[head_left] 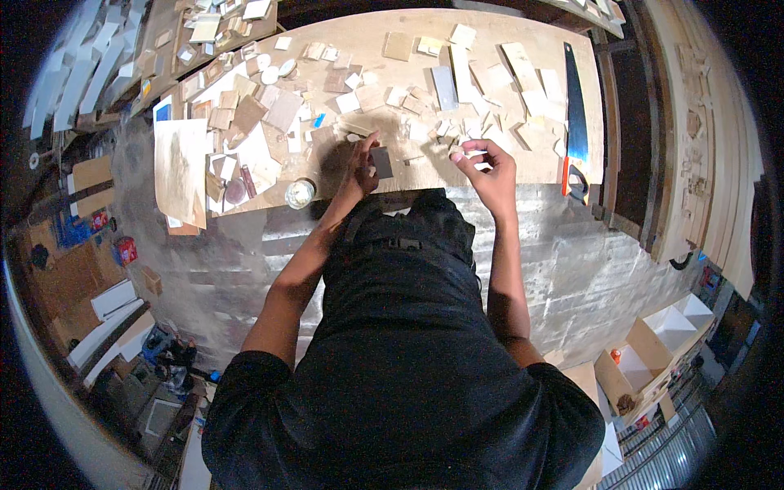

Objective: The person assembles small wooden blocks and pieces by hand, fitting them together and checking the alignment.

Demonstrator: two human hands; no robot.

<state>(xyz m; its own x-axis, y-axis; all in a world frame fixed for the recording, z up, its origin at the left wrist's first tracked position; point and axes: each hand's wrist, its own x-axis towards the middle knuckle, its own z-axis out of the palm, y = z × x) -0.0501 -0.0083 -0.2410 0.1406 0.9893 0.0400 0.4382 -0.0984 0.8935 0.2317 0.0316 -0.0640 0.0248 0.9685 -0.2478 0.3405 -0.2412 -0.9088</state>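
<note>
My left hand (360, 170) is closed at the near side of the workbench, its fingers against a flat dark grey rectangular piece (382, 162). A small pale wood strip (356, 129) lies just beyond those fingertips. To the right, my right hand (492, 170) pinches a small pale wood piece (456, 154) between thumb and fingertips, low over the bench. Its exact shape is too small to make out. Small light offcuts (447, 128) lie scattered beyond this hand.
The wooden workbench (531, 167) carries many wood scraps. A handsaw (576, 122) with an orange and black handle lies along its right end. Left of my left hand stands a round jar (300, 193) by the front edge; a thin wood sheet (181, 167) overhangs the left corner.
</note>
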